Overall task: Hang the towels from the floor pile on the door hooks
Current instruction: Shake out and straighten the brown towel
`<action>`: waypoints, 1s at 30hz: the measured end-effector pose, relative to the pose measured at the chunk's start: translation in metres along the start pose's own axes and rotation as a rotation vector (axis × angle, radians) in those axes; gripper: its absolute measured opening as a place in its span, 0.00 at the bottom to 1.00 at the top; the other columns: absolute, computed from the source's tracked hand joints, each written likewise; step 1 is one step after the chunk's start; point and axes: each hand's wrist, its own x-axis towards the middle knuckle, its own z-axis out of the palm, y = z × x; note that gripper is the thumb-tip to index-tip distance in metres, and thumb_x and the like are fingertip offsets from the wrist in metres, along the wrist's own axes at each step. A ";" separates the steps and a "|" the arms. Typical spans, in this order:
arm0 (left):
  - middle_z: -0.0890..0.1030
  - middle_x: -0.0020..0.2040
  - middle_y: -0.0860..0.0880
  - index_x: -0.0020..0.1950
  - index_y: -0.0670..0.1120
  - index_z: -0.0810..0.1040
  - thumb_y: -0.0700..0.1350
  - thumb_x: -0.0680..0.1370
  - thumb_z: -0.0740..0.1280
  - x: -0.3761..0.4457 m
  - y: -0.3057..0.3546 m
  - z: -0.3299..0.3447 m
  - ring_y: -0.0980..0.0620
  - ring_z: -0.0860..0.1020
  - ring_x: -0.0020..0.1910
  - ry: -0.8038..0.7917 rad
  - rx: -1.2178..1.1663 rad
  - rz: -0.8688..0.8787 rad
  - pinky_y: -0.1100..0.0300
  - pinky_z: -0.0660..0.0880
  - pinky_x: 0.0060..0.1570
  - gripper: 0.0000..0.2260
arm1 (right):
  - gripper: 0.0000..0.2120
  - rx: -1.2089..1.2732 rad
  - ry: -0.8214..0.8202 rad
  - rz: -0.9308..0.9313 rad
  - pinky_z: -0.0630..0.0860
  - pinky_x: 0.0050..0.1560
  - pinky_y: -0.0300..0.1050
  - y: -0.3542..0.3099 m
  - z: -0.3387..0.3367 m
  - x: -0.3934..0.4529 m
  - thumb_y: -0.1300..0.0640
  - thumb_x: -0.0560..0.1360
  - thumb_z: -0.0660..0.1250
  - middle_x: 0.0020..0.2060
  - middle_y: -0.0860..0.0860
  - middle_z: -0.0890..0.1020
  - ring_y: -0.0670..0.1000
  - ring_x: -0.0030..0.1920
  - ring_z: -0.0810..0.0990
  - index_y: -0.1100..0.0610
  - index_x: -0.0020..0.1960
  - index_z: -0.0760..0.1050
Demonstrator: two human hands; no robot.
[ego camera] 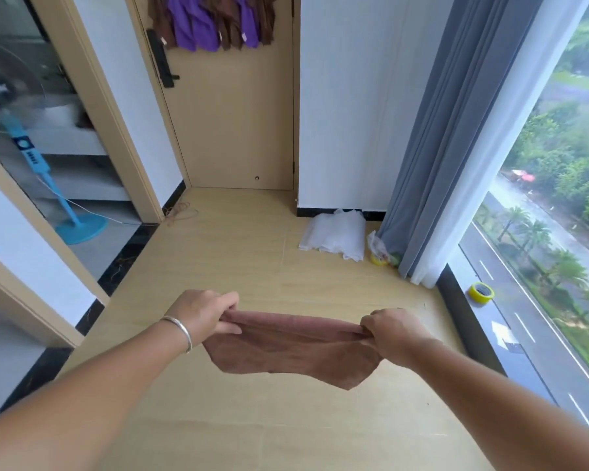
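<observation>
Holding the brown towel point(293, 348) stretched crosswise above the floor, the left hand point(204, 312) and right hand point(393, 331) each pinch an upper corner; the door point(232, 124) with hung towels point(215, 22) lies straight ahead, equally reachable.

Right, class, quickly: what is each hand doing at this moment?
Left hand: pinches one end of the brown towel.
Right hand: pinches the towel's other end.
</observation>
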 end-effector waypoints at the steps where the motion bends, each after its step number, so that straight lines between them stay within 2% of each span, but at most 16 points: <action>1: 0.71 0.34 0.55 0.47 0.53 0.66 0.67 0.73 0.64 0.000 0.000 -0.018 0.51 0.70 0.36 0.021 0.003 -0.003 0.58 0.59 0.31 0.18 | 0.10 -0.001 0.015 0.016 0.69 0.43 0.45 0.003 -0.018 -0.001 0.46 0.78 0.61 0.49 0.48 0.81 0.54 0.51 0.79 0.50 0.53 0.76; 3: 0.70 0.34 0.54 0.45 0.54 0.63 0.67 0.73 0.64 -0.004 -0.001 -0.058 0.50 0.72 0.37 0.046 0.035 0.000 0.58 0.59 0.31 0.18 | 0.08 0.014 0.040 0.051 0.72 0.42 0.45 0.008 -0.058 -0.006 0.47 0.76 0.64 0.47 0.49 0.81 0.54 0.49 0.79 0.49 0.52 0.76; 5: 0.76 0.39 0.54 0.45 0.54 0.64 0.66 0.75 0.62 -0.007 -0.002 -0.096 0.48 0.76 0.41 0.041 0.069 0.004 0.57 0.64 0.34 0.17 | 0.09 0.039 0.066 0.072 0.73 0.44 0.45 0.012 -0.097 -0.010 0.48 0.74 0.67 0.44 0.49 0.80 0.53 0.47 0.78 0.49 0.53 0.76; 7: 0.79 0.43 0.51 0.44 0.53 0.67 0.65 0.76 0.61 -0.010 -0.002 -0.131 0.48 0.77 0.44 0.010 0.095 -0.013 0.56 0.70 0.38 0.16 | 0.11 0.045 0.090 0.072 0.69 0.43 0.42 0.014 -0.132 -0.016 0.48 0.73 0.69 0.42 0.49 0.77 0.52 0.45 0.76 0.49 0.54 0.76; 10: 0.80 0.44 0.48 0.41 0.49 0.68 0.64 0.78 0.58 -0.020 0.002 -0.183 0.47 0.78 0.45 -0.051 0.179 -0.025 0.53 0.75 0.45 0.19 | 0.12 0.013 0.105 0.048 0.67 0.43 0.43 0.017 -0.181 -0.028 0.45 0.75 0.67 0.44 0.50 0.78 0.54 0.49 0.77 0.50 0.55 0.76; 13: 0.81 0.48 0.47 0.46 0.46 0.76 0.61 0.81 0.55 -0.029 0.008 -0.231 0.46 0.79 0.49 -0.125 0.251 -0.048 0.55 0.73 0.45 0.20 | 0.13 -0.038 0.087 0.013 0.68 0.43 0.44 0.015 -0.226 -0.043 0.44 0.78 0.63 0.47 0.50 0.79 0.53 0.50 0.77 0.51 0.54 0.76; 16: 0.81 0.49 0.47 0.52 0.45 0.78 0.59 0.82 0.53 -0.038 0.012 -0.274 0.46 0.79 0.49 -0.156 0.260 -0.067 0.55 0.74 0.46 0.21 | 0.12 -0.053 0.086 0.003 0.68 0.41 0.44 0.011 -0.272 -0.061 0.44 0.77 0.63 0.42 0.48 0.76 0.51 0.44 0.75 0.50 0.54 0.77; 20: 0.81 0.45 0.48 0.50 0.47 0.78 0.58 0.82 0.55 -0.051 0.011 -0.321 0.48 0.79 0.45 -0.067 0.178 -0.065 0.53 0.75 0.47 0.19 | 0.08 0.016 0.125 0.032 0.69 0.33 0.42 0.012 -0.326 -0.088 0.46 0.71 0.70 0.37 0.48 0.77 0.51 0.40 0.77 0.50 0.42 0.77; 22: 0.81 0.43 0.49 0.48 0.47 0.78 0.59 0.82 0.54 -0.057 0.010 -0.346 0.49 0.78 0.43 -0.009 0.180 -0.058 0.53 0.74 0.45 0.19 | 0.12 0.069 0.146 0.048 0.69 0.31 0.41 0.014 -0.350 -0.102 0.43 0.69 0.72 0.35 0.48 0.77 0.49 0.36 0.76 0.50 0.38 0.75; 26: 0.79 0.39 0.52 0.45 0.49 0.77 0.60 0.81 0.55 -0.067 0.011 -0.391 0.52 0.76 0.37 0.082 0.214 -0.053 0.55 0.71 0.38 0.19 | 0.23 0.115 0.232 0.084 0.65 0.28 0.42 0.020 -0.390 -0.127 0.33 0.69 0.66 0.30 0.48 0.74 0.48 0.29 0.72 0.52 0.32 0.73; 30: 0.80 0.40 0.53 0.45 0.51 0.77 0.61 0.80 0.54 -0.077 0.014 -0.423 0.51 0.78 0.40 0.120 0.279 -0.071 0.54 0.72 0.39 0.19 | 0.24 0.080 0.283 0.087 0.65 0.28 0.41 0.023 -0.418 -0.146 0.32 0.71 0.63 0.30 0.47 0.75 0.47 0.29 0.73 0.51 0.30 0.72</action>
